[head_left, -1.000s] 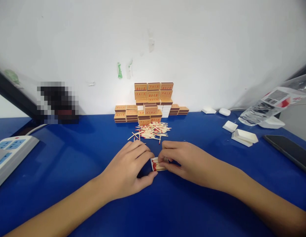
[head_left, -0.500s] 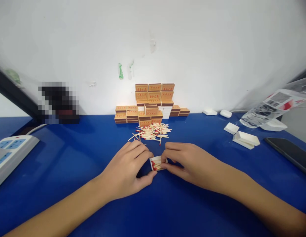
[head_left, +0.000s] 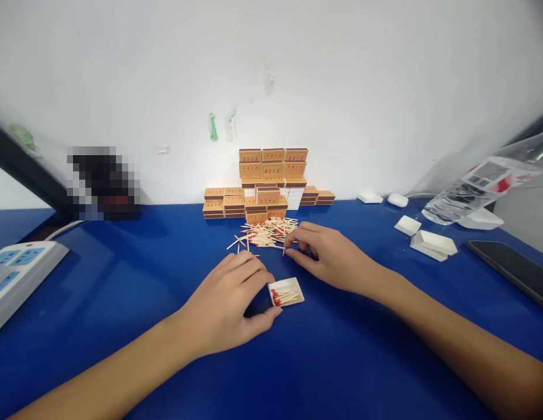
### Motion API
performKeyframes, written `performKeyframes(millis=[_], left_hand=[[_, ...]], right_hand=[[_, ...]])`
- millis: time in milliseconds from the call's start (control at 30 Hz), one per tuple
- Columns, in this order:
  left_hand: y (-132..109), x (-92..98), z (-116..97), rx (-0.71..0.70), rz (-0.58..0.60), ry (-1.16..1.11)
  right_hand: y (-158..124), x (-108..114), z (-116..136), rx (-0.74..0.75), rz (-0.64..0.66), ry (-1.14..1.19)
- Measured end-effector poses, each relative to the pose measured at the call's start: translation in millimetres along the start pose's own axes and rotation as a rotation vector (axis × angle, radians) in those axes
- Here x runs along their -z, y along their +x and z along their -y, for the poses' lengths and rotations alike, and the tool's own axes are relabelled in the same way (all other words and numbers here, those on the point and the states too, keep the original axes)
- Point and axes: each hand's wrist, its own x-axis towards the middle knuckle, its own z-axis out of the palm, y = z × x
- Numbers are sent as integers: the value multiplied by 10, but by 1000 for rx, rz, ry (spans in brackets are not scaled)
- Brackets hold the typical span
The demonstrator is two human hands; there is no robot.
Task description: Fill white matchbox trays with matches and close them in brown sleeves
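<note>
A small white tray (head_left: pixel 299 287) lies on the blue table, with several red-tipped matches (head_left: pixel 288 296) inside. My left hand (head_left: pixel 236 291) grips its left end between thumb and fingers. Beyond the tray, my right hand (head_left: pixel 328 256) has thumb and index finger close around a single match (head_left: pixel 283 252) at the right front edge of a loose match pile (head_left: pixel 266 233). Orange matchboxes (head_left: pixel 272 170) stand stacked behind the pile against the wall.
On the right are white tray pieces (head_left: pixel 434 244), a plastic bottle (head_left: pixel 455 192), a white case (head_left: pixel 398 200) and a dark phone (head_left: pixel 511 271). A power strip (head_left: pixel 28 274) sits at the left edge.
My right hand has left the tray and moved forward to the match pile. The tray's inside shows more fully. My left hand has stayed at the tray, almost still.
</note>
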Motion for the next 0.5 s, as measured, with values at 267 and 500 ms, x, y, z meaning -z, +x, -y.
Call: performKeyframes(millis=[267,500], left_hand=[[-4,5,0,-7,1,11],[-3,0,-4,-9,4,17]], right_hand=[[-26,34,59,36,46,63],[-23,115,-166,20,81,80]])
